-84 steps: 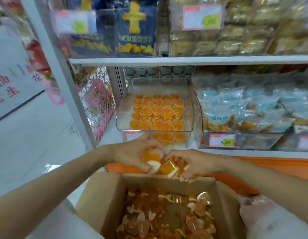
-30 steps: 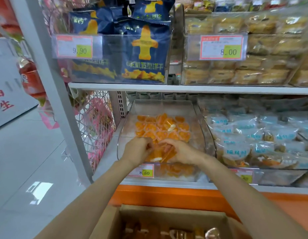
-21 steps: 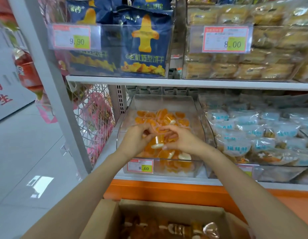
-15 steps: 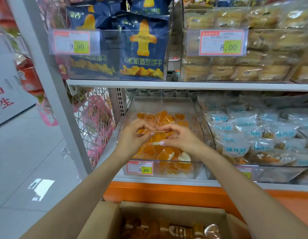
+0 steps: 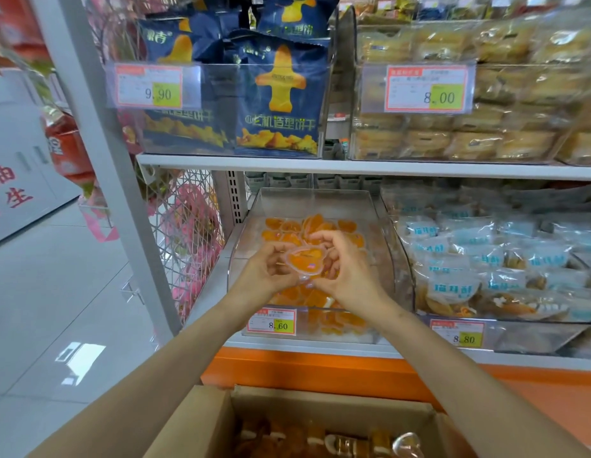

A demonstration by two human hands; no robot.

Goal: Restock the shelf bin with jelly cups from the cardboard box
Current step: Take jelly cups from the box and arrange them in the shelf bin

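A clear plastic shelf bin (image 5: 383, 246) on the lower shelf holds a pile of orange jelly cups (image 5: 334, 317). Both my hands are over the bin. My left hand (image 5: 266, 274) and my right hand (image 5: 348, 272) hold one heart-shaped orange jelly cup (image 5: 305, 261) between them, fingertips curled around its edges, its foil top facing me. The open cardboard box (image 5: 201, 421) sits at the bottom of the view with more jelly cups (image 5: 324, 441) inside.
A price tag reading 8.60 (image 5: 271, 321) is on the bin's front. Blue-and-white snack packs (image 5: 479, 269) fill the bin to the right. Blue biscuit bags (image 5: 281, 94) and wrapped cakes (image 5: 469, 133) stand on the shelf above. Tiled floor (image 5: 56, 292) lies left of the shelf post.
My hands rose from the box to the bin and dropped a handful of cups there. They now hold a single cup between them above the pile.
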